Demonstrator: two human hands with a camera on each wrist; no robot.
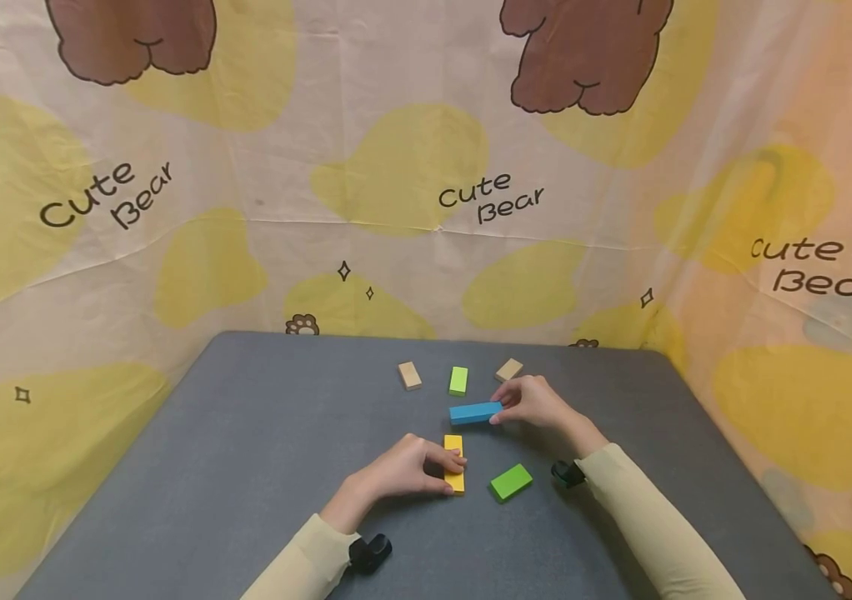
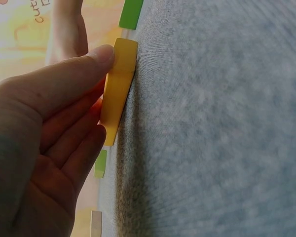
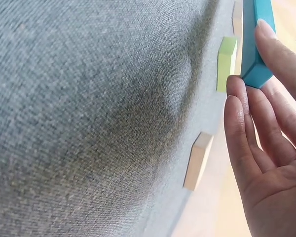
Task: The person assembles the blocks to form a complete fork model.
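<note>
Near the middle of the table, my left hand (image 1: 402,468) grips a yellow block (image 1: 453,443) from its left side, thumb at the near end and fingers over it. The yellow block (image 2: 117,94) lies against the cloth in the left wrist view. Farther back, my right hand (image 1: 538,406) pinches the right end of a long blue block (image 1: 473,413). That blue block (image 3: 250,39) appears raised off the surface in the right wrist view, its far end cut off by the frame. A green block (image 1: 511,482) lies right of the yellow one, touched by neither hand.
Behind the blue block, a light green block (image 1: 458,381) lies between a left wooden block (image 1: 409,376) and a right wooden block (image 1: 508,370). The grey table (image 1: 261,433) ends at a printed cloth backdrop (image 1: 396,183) at the back and sides.
</note>
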